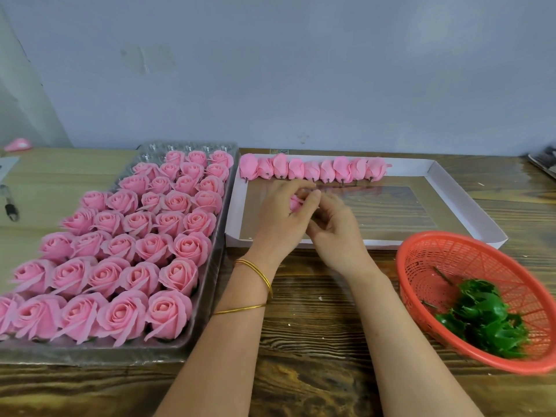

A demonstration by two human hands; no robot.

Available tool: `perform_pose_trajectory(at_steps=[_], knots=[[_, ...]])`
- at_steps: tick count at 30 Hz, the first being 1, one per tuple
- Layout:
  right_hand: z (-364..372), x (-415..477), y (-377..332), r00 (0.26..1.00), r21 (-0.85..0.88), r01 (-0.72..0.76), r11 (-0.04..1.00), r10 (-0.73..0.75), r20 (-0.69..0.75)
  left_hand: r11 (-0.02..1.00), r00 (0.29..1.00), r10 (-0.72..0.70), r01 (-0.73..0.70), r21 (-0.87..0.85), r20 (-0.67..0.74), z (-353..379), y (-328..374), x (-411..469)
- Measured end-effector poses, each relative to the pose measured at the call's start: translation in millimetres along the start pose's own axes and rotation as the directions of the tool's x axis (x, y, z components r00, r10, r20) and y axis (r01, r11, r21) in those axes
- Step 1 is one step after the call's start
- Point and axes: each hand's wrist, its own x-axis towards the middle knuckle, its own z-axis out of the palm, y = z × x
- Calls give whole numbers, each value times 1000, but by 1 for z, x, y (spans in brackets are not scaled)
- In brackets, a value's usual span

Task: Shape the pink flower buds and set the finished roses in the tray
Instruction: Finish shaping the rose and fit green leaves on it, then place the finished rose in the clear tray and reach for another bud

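Note:
A small pink flower bud (295, 203) is held between both hands over the white box lid (469, 200). My left hand (282, 215) curls its fingers and thumb round the bud; my right hand (335, 224) pinches it from the right, largely hiding it. A row of several pink buds (313, 170) lies along the lid's far edge. On the left, a clear plastic tray (207, 269) holds several rows of finished pink roses (144, 245), with empty cells at its far end.
A red plastic basket (436, 260) with green leaf pieces (481, 320) stands at the right front. A pen (10, 203) and a pink object (18, 144) lie at the far left. A grey wall backs the wooden table (313, 326).

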Motion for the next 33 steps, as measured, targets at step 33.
perform_pose_trajectory(at_steps=[33], knots=[[1,-3,-11,970,312,-185,932,224,-92,921,997,30,0,391,-69,-36,38,23]])
